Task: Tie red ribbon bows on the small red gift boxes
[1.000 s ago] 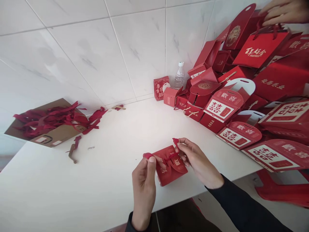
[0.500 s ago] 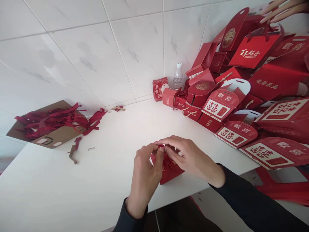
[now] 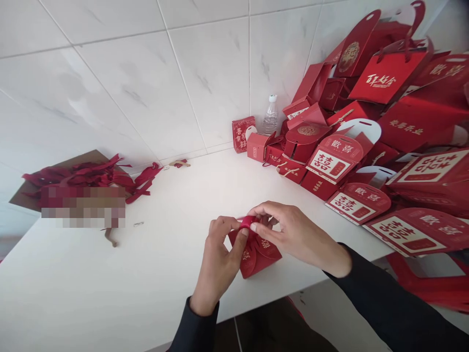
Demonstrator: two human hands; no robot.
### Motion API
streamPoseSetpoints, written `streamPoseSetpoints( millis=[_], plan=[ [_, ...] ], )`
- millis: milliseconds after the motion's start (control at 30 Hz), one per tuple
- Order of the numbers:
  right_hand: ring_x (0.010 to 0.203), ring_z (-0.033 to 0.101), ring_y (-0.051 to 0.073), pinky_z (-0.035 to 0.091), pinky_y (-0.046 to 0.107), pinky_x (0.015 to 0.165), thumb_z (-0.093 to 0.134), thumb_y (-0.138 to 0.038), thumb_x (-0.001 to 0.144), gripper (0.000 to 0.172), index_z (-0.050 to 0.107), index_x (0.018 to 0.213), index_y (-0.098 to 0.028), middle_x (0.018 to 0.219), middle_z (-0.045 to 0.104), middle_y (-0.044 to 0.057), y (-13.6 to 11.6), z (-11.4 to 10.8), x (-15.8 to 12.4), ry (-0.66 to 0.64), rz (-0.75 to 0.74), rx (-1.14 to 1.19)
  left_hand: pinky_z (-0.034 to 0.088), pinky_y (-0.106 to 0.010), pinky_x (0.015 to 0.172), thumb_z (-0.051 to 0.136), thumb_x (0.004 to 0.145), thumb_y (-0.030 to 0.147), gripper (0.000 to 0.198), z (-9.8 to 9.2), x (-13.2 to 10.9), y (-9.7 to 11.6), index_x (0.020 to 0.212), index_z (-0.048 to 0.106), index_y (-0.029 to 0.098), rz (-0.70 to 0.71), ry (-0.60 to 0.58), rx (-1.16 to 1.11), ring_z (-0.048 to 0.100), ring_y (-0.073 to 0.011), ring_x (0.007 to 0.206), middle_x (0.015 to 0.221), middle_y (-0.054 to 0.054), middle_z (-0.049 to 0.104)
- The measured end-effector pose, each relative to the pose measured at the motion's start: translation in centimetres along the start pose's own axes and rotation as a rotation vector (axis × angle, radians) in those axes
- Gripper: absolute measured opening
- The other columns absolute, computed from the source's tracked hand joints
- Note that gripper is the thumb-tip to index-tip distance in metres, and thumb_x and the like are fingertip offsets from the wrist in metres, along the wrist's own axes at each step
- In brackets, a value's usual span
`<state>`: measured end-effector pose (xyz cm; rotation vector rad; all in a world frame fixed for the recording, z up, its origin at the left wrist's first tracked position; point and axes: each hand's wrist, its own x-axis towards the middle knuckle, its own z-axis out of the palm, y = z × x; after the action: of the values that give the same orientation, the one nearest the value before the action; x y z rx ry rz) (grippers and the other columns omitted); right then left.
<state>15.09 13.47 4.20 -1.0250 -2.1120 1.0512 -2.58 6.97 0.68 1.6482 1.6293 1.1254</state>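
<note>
A small red gift box [image 3: 258,261] with curved petal flaps and gold lettering stands near the table's front edge. Over its top runs a red ribbon [image 3: 249,222]. My left hand [image 3: 223,259] pinches the ribbon between thumb and fingers on the left side. From the right, my right hand [image 3: 289,232] has its thumb and index finger closed on the same ribbon. Part of the box top is hidden behind my fingers.
Red gift boxes and bags [image 3: 330,156] are piled along the right side. A clear plastic bottle [image 3: 270,117] stands by the tiled wall. At the left sits a cardboard box [image 3: 24,195] of red ribbons, partly blurred. Loose ribbon scraps [image 3: 112,238] lie beside it.
My hands have drawn slightly apart, and more of the ribbon and box top shows. Another person's hand at the upper right has gone from view.
</note>
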Motion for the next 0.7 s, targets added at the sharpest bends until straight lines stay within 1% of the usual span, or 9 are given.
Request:
streamPoseSetpoints(
  millis=[100, 167, 300, 400, 467, 533, 600, 633, 700],
  plan=[
    [0.077, 0.067, 0.013, 0.052, 0.024, 0.064, 0.063, -0.017, 0.092, 0.01, 0.068, 0.1, -0.022, 0.097, 0.073, -0.001, 0.05, -0.02, -0.23, -0.007, 0.017, 0.015, 0.044, -0.037, 0.095, 0.057, 0.096, 0.035, 0.013, 0.28, -0.21, 0.21, 0.092, 0.064, 0.026, -0.046, 0.02, -0.096, 0.055, -0.0209, 0.113, 0.119, -0.003, 0.064],
    [0.08, 0.067, 0.014, 0.051, 0.024, 0.062, 0.06, -0.019, 0.094, 0.01, 0.069, 0.097, -0.022, 0.098, 0.073, 0.0, 0.06, 0.03, -0.34, 0.003, 0.009, 0.025, 0.044, -0.037, 0.098, 0.058, 0.096, 0.036, 0.013, 0.35, -0.26, 0.49, 0.092, 0.062, 0.025, -0.087, -0.003, -0.193, 0.057, -0.0212, 0.117, 0.123, -0.003, 0.065],
    [0.085, 0.068, 0.017, 0.052, 0.025, 0.063, 0.057, -0.021, 0.096, 0.012, 0.068, 0.1, -0.023, 0.1, 0.073, 0.002, 0.1, 0.22, -0.41, 0.011, 0.008, 0.037, 0.048, -0.031, 0.087, 0.06, 0.095, 0.037, 0.015, 0.48, -0.04, 0.7, 0.092, 0.06, 0.023, -0.118, -0.038, -0.329, 0.063, -0.0174, 0.098, 0.102, -0.002, 0.069],
    [0.09, 0.068, 0.017, 0.055, 0.026, 0.069, 0.055, -0.02, 0.097, 0.019, 0.066, 0.112, -0.025, 0.108, 0.072, 0.002, 0.21, 0.25, -0.45, 0.013, -0.016, 0.049, 0.047, -0.028, 0.08, 0.062, 0.094, 0.037, 0.016, 0.6, 0.08, 0.44, 0.088, 0.06, 0.022, -0.126, 0.002, -0.301, 0.06, -0.0154, 0.088, 0.091, 0.001, 0.066],
    [0.094, 0.067, 0.016, 0.054, 0.025, 0.068, 0.053, -0.019, 0.098, 0.023, 0.065, 0.116, -0.027, 0.111, 0.07, 0.002, 0.31, 0.21, -0.48, -0.014, -0.065, 0.044, 0.046, -0.028, 0.079, 0.062, 0.093, 0.038, 0.016, 0.62, 0.06, 0.28, 0.088, 0.06, 0.023, -0.126, 0.019, -0.274, 0.059, -0.0148, 0.086, 0.089, 0.001, 0.065],
    [0.094, 0.067, 0.016, 0.053, 0.023, 0.065, 0.052, -0.018, 0.099, 0.022, 0.068, 0.111, -0.027, 0.108, 0.07, 0.002, 0.42, 0.18, -0.47, -0.037, -0.098, 0.035, 0.046, -0.029, 0.08, 0.061, 0.094, 0.039, 0.015, 0.55, -0.03, 0.24, 0.099, 0.062, 0.024, -0.126, 0.01, -0.222, 0.058, -0.0156, 0.087, 0.09, 0.001, 0.064],
    [0.09, 0.067, 0.015, 0.052, 0.022, 0.063, 0.052, -0.017, 0.1, 0.018, 0.068, 0.103, -0.025, 0.101, 0.069, 0.002, 0.52, 0.19, -0.44, -0.029, -0.099, 0.022, 0.046, -0.032, 0.082, 0.06, 0.094, 0.04, 0.023, 0.39, -0.11, 0.28, 0.113, 0.063, 0.027, -0.106, -0.031, -0.122, 0.056, -0.0173, 0.089, 0.091, 0.0, 0.064],
    [0.089, 0.067, 0.015, 0.052, 0.022, 0.062, 0.052, -0.017, 0.099, 0.018, 0.068, 0.101, -0.025, 0.1, 0.069, 0.001, 0.56, 0.22, -0.42, -0.022, -0.095, 0.015, 0.045, -0.033, 0.083, 0.058, 0.095, 0.04, 0.022, 0.31, -0.14, 0.31, 0.112, 0.064, 0.027, -0.087, -0.057, -0.068, 0.055, -0.0181, 0.089, 0.09, 0.0, 0.064],
    [0.09, 0.067, 0.015, 0.052, 0.022, 0.063, 0.053, -0.017, 0.1, 0.016, 0.066, 0.1, -0.024, 0.101, 0.07, 0.0, 0.66, 0.3, -0.43, -0.007, -0.082, -0.007, 0.044, -0.033, 0.081, 0.055, 0.097, 0.041, 0.02, 0.18, -0.2, 0.36, 0.094, 0.068, 0.025, -0.055, -0.077, -0.001, 0.052, -0.0188, 0.087, 0.083, -0.001, 0.063]
  ],
)
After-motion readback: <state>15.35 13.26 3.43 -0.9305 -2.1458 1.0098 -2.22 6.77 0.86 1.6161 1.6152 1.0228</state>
